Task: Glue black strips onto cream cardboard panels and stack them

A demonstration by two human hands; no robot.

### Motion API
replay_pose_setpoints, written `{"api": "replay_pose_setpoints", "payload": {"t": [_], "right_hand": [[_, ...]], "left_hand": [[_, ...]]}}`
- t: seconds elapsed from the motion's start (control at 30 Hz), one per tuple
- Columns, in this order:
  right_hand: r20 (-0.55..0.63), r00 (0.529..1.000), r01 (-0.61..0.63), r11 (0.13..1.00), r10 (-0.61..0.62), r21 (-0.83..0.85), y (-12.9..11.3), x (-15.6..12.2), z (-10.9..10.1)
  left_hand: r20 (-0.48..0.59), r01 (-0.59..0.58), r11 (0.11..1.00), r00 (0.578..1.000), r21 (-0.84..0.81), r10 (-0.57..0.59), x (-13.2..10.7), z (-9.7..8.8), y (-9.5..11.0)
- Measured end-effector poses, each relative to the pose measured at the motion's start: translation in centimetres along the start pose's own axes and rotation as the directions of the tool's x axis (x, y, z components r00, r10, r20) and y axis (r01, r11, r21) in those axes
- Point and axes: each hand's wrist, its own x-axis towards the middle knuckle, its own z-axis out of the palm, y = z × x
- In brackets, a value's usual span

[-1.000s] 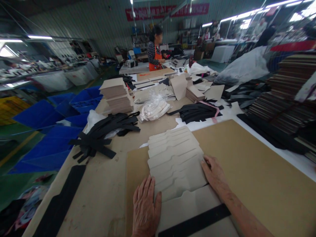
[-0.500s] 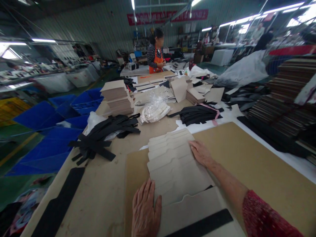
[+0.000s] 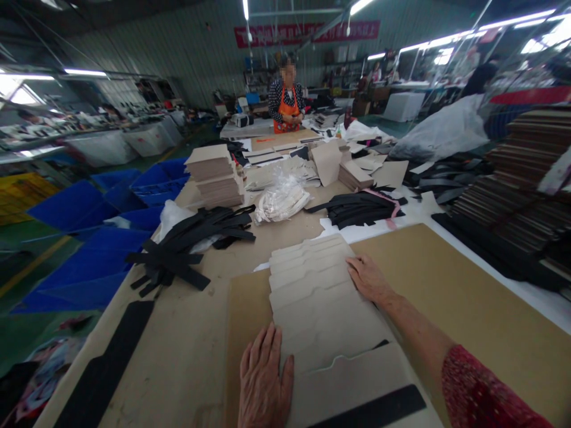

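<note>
Ahead, black strips (image 3: 357, 209) lie beyond beige sheets (image 3: 325, 312), both sides touched by unclenched fingers (image 3: 266, 346).

A: Category of premises?
B: Workshop, factory-floor type.

A: Fittings?
B: Long worktable (image 3: 187, 333), tan-covered; tube lights (image 3: 84, 72) overhead; ribbed wall (image 3: 178, 47); red banner (image 3: 276, 35), white characters.

A: Stock?
B: Overlapping beige sheets (image 3: 330, 315), laid out on a tan board (image 3: 468, 321); stacked boards (image 3: 214, 187); black strips (image 3: 361, 208), bundled; blue bins (image 3: 102, 261); yellow crate (image 3: 22, 196).

A: Personnel?
B: One co-worker (image 3: 276, 98), orange apron (image 3: 288, 109), standing beyond the worktable; others at right, blurred.
</note>
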Motion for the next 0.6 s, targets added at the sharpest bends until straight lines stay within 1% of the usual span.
{"api": "replay_pose_setpoints", "payload": {"t": [0.17,0.33,0.47,0.6], "right_hand": [[-0.019,0.999,0.026,1.0,-0.026,0.012,0.4,-0.7,-0.1],[-0.051,0.999,0.006,1.0,-0.004,0.029,0.5,-1.1,0.0],[-0.09,0.996,-0.023,0.999,0.026,0.028,0.5,0.2,-0.1],[-0.072,0.997,0.017,1.0,-0.016,0.016,-0.1,2.5,-0.1]], "left_hand": [[0.006,-0.001,1.0,1.0,0.011,0.001,0.2,-0.2,0.2],[-0.002,0.003,1.0,1.0,0.009,-0.003,0.2,-0.2,0.2],[-0.038,-0.01,1.0,0.999,-0.01,0.01,0.1,-0.1,0.1],[-0.062,-0.018,1.0,0.998,-0.011,0.018,0.0,0.2,-0.1]]}}
